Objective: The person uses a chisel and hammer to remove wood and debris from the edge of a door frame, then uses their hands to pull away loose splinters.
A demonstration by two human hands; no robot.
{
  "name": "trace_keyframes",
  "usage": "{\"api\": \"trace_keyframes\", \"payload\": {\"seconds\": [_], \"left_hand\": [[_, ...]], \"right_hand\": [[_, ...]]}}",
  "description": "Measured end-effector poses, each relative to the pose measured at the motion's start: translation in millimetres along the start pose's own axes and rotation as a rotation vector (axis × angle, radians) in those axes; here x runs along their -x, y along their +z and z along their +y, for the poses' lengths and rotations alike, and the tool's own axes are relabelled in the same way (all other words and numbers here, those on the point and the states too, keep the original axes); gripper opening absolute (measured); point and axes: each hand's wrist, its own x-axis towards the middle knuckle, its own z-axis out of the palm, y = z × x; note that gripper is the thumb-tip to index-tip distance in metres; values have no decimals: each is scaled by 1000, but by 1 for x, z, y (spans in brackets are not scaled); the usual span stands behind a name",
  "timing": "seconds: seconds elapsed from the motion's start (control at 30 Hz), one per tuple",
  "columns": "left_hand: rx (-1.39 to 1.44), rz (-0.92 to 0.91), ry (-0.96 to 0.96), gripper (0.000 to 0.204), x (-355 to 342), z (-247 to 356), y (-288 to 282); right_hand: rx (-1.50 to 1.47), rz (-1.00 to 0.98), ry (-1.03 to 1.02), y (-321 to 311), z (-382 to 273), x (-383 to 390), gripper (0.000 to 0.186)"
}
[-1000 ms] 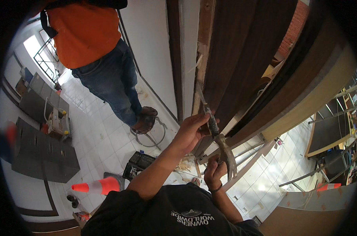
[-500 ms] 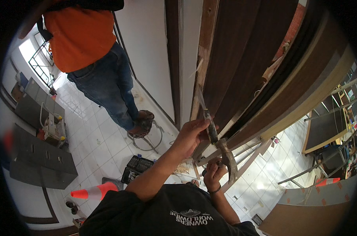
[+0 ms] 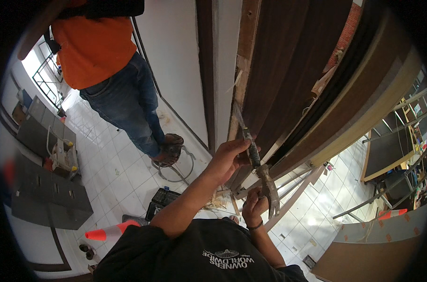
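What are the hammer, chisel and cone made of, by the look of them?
Hammer: head likely steel, dull and worn, with a greyish sheen. Chisel: blade probably steel, pale grey; handle dark and scuffed, material unclear. Cone: probably plastic, smooth bright orange, pale band.

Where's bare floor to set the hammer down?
Mostly bare tiles lie between the nearer grey cabinet and the co-worker's feet, and between the right hand and brown panel. Crowded: around the left forearm, with toolbox, wood scraps, traffic cone.

Tiled floor [image 3: 115, 163] (grey cabinet [image 3: 51, 193] alongside)
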Motion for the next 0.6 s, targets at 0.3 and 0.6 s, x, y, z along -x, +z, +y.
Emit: {"api": "trace_keyframes", "payload": {"seconds": [0.3,0.6], "left_hand": [[-76,31,26,47,15,1,3],[-120,-16,131,45,23,37,35]], "right_hand": [[-81,54,-30,-6,1,1,36],[-308,-20,-46,-16,-18,-9,29]]}}
